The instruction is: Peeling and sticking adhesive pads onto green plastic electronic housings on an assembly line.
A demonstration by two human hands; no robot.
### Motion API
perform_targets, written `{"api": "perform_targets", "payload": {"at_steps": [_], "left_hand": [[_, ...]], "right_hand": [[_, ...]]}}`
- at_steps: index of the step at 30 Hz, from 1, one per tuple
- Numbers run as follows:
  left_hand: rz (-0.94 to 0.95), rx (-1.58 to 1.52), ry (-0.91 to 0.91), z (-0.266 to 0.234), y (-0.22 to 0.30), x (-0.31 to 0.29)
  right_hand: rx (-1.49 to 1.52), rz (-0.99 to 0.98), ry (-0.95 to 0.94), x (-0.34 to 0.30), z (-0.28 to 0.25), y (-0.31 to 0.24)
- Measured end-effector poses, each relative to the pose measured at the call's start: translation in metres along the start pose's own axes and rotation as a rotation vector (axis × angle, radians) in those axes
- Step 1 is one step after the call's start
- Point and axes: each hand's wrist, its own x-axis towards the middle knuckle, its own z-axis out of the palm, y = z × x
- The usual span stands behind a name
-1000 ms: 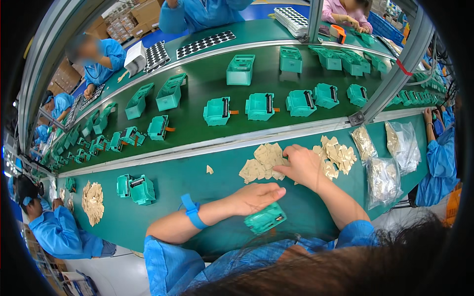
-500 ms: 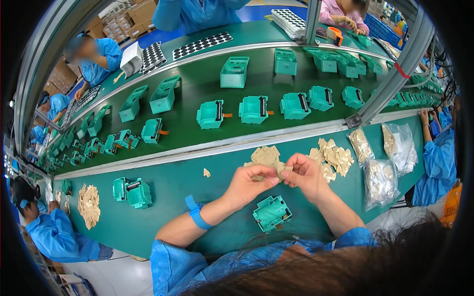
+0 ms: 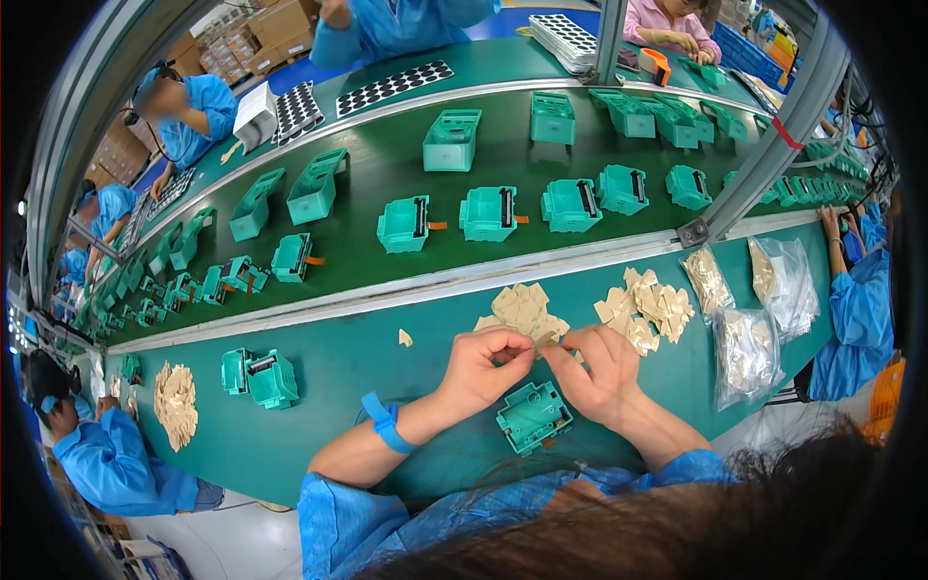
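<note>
1 green housing (image 3: 535, 418), open-topped, fingers (image 3: 592, 352) just beyond

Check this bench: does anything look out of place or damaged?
One small beige piece lies alone on the green bench, between the paired green housings and the central beige pile, so it looks strayed. No damage stands out.

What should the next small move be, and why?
Probably bring the left hand and right hand down to the green housing: it lies open side up, unheld, and both hands are near it. Whether they hold anything is unclear.
</note>
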Motion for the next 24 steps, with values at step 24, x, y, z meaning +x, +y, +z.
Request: {"api": "perform_targets", "payload": {"at_steps": [24], "left_hand": [[-0.165, -0.378, -0.005, 0.016, -0.004, 0.004]], "right_hand": [[-0.082, 0.703, -0.382, -0.058, -0.018, 0.072]]}}
